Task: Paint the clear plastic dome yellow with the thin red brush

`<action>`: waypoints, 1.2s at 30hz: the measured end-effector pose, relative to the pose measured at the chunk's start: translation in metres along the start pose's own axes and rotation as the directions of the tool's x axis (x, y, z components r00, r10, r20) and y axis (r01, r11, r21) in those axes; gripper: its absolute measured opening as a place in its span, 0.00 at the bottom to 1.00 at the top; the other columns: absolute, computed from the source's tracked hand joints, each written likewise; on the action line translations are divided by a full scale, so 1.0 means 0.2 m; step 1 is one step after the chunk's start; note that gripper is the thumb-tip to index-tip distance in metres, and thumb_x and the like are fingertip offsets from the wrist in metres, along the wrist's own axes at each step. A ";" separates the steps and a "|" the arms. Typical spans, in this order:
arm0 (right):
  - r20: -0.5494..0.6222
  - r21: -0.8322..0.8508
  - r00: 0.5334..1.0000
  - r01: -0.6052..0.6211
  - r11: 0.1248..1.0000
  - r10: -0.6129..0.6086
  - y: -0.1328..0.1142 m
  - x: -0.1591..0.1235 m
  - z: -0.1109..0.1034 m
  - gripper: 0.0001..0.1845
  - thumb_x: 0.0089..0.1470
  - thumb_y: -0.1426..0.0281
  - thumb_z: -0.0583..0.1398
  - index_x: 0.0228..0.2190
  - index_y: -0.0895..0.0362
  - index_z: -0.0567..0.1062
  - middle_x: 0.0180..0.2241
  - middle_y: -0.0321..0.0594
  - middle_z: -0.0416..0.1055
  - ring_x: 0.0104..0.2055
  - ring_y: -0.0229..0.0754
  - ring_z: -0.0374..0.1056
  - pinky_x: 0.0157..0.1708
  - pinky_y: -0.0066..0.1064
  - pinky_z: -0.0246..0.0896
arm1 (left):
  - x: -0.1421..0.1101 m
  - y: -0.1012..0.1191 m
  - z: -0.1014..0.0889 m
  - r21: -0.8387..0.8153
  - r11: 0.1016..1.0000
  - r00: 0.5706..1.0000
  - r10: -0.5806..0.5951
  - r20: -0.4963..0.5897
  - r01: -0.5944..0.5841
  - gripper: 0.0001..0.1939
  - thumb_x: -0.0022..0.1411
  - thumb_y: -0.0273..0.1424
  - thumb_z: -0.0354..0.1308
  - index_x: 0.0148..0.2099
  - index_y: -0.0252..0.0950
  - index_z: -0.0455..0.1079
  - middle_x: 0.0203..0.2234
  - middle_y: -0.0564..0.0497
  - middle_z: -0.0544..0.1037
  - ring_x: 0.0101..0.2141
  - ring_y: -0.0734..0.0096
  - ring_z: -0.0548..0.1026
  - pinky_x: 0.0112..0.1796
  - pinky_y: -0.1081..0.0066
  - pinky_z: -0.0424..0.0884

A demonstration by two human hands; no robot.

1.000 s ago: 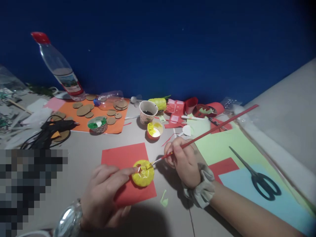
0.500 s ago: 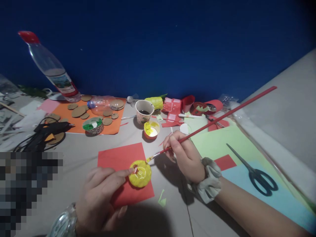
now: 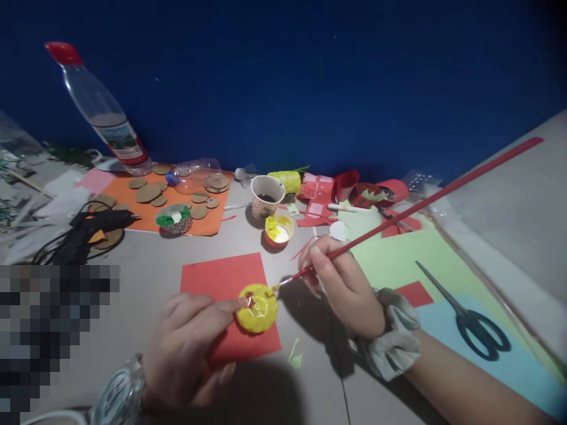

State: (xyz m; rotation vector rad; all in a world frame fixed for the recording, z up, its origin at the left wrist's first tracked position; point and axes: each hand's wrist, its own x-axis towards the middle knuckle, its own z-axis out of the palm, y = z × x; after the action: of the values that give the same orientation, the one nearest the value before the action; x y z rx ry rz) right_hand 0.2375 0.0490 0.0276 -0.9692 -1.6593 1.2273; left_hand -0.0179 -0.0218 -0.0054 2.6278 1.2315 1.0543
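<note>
A yellow-painted round piece with scalloped edges (image 3: 261, 321), like the base of a plastic bottle, lies on a square of red paper (image 3: 210, 274). A bare reddish patch shows near its upper left. My left hand (image 3: 186, 342) presses its index fingertip on that side, with the thumb apart below. Pinched in my right hand (image 3: 341, 283) is a long red-handled paintbrush (image 3: 398, 218). Its yellow-coated bristles touch the piece's upper right rim. Behind them stands a small cup of yellow and white paint (image 3: 280, 235).
Further back are a paper cup of dark liquid (image 3: 267, 203), a green paint cup (image 3: 173, 221) and a tall bottle (image 3: 115, 133). A hot glue gun (image 3: 97, 224) with its cable lies left. Scissors (image 3: 476, 330) rest on coloured paper at right. A blue wall (image 3: 283, 77) closes the back.
The brush tip has moved a little from the rim's edge onto the yellow piece, and its handle has swung lower. My left fingertip stays on the piece. The whole view has shifted slightly.
</note>
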 end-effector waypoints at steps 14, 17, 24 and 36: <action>0.158 -0.169 0.986 0.075 0.983 -0.048 -0.09 0.00 0.01 0.14 0.71 0.66 0.47 0.32 0.54 0.65 0.25 0.30 0.64 0.24 0.32 0.61 0.27 0.26 0.59 | 0.02 0.00 -0.01 0.011 1.000 1.000 0.023 0.012 -0.023 0.16 0.68 0.39 0.44 0.50 0.36 0.65 0.40 0.47 0.81 0.33 0.64 0.70 0.39 0.61 0.61; 0.187 -0.269 0.982 0.068 0.961 -0.017 -0.10 0.01 0.01 0.14 0.70 0.67 0.48 0.32 0.55 0.66 0.22 0.29 0.64 0.24 0.31 0.61 0.29 0.26 0.59 | 0.02 0.01 -0.01 0.019 1.000 1.000 0.018 -0.001 -0.018 0.14 0.67 0.37 0.45 0.50 0.37 0.64 0.40 0.47 0.82 0.32 0.64 0.70 0.39 0.61 0.61; 0.074 -0.223 0.997 0.034 0.974 -0.018 -0.10 -0.01 0.00 0.14 0.71 0.63 0.47 0.33 0.53 0.64 0.26 0.30 0.63 0.24 0.33 0.61 0.29 0.30 0.57 | 0.02 0.01 -0.01 0.040 0.999 1.000 0.002 -0.001 -0.002 0.14 0.63 0.37 0.48 0.49 0.38 0.64 0.40 0.47 0.82 0.31 0.63 0.72 0.37 0.60 0.62; 0.189 -0.481 0.976 0.184 0.857 -0.103 -0.18 -0.03 0.00 0.12 0.68 0.70 0.49 0.30 0.54 0.64 0.25 0.34 0.66 0.26 0.36 0.62 0.30 0.31 0.57 | 0.02 0.01 -0.01 0.022 0.999 1.000 0.028 0.000 -0.028 0.15 0.61 0.34 0.49 0.50 0.37 0.63 0.40 0.47 0.82 0.33 0.63 0.73 0.38 0.61 0.61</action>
State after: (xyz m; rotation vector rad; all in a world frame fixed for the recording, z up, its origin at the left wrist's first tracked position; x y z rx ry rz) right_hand 0.2351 0.0352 0.0614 -1.0426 -2.1971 0.7997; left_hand -0.0155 -0.0194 -0.0014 2.6689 1.2167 1.0513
